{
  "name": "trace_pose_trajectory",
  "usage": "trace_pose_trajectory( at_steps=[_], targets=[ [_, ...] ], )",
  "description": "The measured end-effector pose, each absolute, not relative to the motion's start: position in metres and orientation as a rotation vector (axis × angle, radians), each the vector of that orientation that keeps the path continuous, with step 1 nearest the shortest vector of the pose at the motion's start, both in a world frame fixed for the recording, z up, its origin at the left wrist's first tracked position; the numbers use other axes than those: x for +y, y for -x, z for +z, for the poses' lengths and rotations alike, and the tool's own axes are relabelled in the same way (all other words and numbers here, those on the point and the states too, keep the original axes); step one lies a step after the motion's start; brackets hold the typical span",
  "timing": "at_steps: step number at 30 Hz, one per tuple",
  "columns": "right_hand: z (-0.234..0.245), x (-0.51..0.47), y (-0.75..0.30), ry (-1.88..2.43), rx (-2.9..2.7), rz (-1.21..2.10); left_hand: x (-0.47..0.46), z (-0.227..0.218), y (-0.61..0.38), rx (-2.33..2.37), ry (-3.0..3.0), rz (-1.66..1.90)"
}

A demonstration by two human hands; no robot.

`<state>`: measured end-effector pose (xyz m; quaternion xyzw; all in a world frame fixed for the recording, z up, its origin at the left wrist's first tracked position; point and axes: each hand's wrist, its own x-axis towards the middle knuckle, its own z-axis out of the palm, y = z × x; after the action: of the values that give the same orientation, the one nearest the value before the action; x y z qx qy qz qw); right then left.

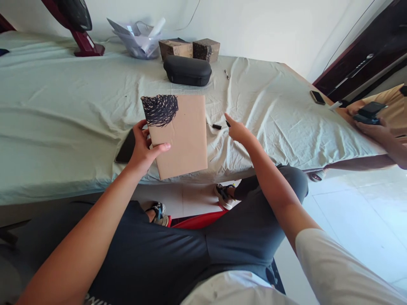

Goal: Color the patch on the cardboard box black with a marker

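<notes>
My left hand [143,146] grips the left edge of a tan cardboard sheet [182,135], thumb across its front, holding it tilted above the table's front edge. A patch of black scribbled strokes [160,109] fills the sheet's top left corner. My right hand [237,129] reaches over the pale green tablecloth [63,106] to the right of the sheet, fingers closed around a black marker whose tip [227,123] pokes out. The marker's black cap [216,126] lies on the cloth just left of that hand.
A dark phone [126,147] lies behind my left hand. Further back sit a black case [187,70], two brown blocks [190,49], a bowl of papers [140,40] and a dark red stand [83,40]. Another person's hand [373,123] holds a phone at right; another phone [317,97] lies nearby.
</notes>
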<state>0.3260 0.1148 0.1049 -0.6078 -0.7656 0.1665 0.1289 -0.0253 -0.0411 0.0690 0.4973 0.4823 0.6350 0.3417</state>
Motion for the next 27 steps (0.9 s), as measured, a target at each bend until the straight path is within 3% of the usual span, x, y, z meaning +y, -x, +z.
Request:
trace_pose_trajectory(
  at_steps=[5, 13, 21, 27],
  targets=[
    [0.147, 0.103, -0.324, 1.118, -1.852, 1.002, -0.040, 0.063, 0.012, 1.242, -1.109, 1.670],
    [0.182, 0.040, -0.275, 0.493, -1.698, 0.946, -0.048, 0.052, -0.020, 1.261, -1.110, 1.676],
    [0.163, -0.007, -0.232, 0.508, -1.903, 0.614, -0.054, 0.056, -0.043, 1.284, -1.075, 1.680],
    [0.147, -0.003, -0.225, 0.562, -1.962, 0.580, -0.050, 0.060, -0.042, 1.295, -0.974, 1.660]
  ],
)
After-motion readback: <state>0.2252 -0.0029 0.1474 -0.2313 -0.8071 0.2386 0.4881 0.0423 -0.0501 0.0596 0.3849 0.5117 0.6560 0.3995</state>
